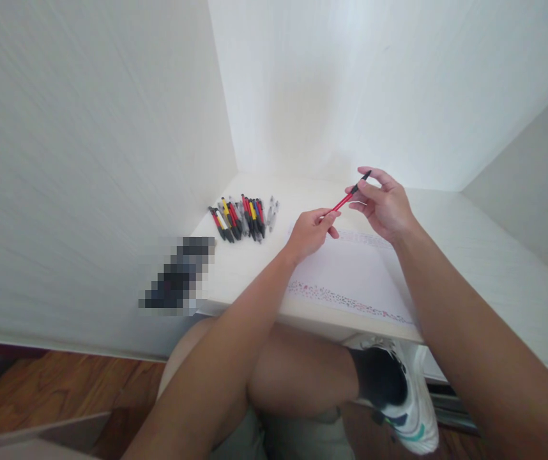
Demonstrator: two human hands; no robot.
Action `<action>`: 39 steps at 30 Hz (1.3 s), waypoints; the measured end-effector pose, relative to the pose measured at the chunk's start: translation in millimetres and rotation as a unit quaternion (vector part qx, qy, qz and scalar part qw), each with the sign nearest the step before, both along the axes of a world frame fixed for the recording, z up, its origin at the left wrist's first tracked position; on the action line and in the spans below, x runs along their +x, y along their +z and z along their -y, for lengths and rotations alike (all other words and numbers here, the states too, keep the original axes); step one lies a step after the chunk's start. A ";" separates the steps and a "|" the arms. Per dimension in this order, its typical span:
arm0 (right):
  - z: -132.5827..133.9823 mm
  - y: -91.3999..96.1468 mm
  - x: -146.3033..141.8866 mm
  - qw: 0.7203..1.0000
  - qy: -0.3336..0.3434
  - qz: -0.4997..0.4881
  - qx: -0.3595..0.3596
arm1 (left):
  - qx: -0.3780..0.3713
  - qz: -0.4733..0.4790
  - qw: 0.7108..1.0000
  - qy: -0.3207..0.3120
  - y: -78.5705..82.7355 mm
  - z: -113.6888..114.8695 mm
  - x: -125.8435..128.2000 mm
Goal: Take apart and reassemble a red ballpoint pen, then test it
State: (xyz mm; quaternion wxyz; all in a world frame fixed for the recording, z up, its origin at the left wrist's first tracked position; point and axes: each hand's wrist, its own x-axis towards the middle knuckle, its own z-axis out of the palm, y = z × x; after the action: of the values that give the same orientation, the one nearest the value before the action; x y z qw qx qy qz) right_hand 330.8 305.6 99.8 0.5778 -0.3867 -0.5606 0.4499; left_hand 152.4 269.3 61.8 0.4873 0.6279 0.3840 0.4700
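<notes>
A red pen [342, 203] with a black grip and tip is held in the air over the desk, slanting up to the right. My left hand [311, 235] pinches its lower end between thumb and fingers. Around the black tip end, my right hand [383, 203] has its thumb and fingers closed, with the point sticking out past them. Beneath both hands lies a white sheet of paper [345, 271]. Rows of small coloured marks run along its near edge, and faint marks show near its far edge.
Several pens [240, 217] in red, yellow, black and clear lie in a pile at the left of the desk [489, 255]. A blurred-out dark object [178, 275] is at the desk's left edge. Pale walls [341, 83] enclose the desk. My crossed legs are below its front edge.
</notes>
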 end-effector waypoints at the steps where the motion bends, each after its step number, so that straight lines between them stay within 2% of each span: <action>1: -0.6 -0.1 0.0 1.000 -0.005 0.000 0.003 | -0.002 0.002 1.000 -0.001 -0.3 -0.4 0.3; 13: 4.1 4.5 -3.3 1.000 0.017 0.005 0.004 | 0.003 0.010 1.000 -0.002 -0.8 -0.7 0.4; 20: 1.8 3.9 -2.3 1.000 -0.007 -0.012 0.010 | 0.005 0.006 1.000 0.004 -1.0 -1.5 0.2; 33: 3.5 5.5 -4.1 1.000 0.018 -0.011 0.012 | 0.022 0.024 0.999 0.014 2.0 0.5 1.4; 39: 5.2 7.1 -2.2 1.000 0.000 -0.002 0.025 | 0.006 0.019 1.000 0.018 4.7 2.6 1.5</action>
State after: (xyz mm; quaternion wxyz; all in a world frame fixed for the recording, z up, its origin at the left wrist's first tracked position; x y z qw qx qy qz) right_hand 328.6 300.5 106.8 0.5882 -0.3716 -0.5707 0.4362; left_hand 153.9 266.6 66.5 0.4819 0.6147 0.3832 0.4931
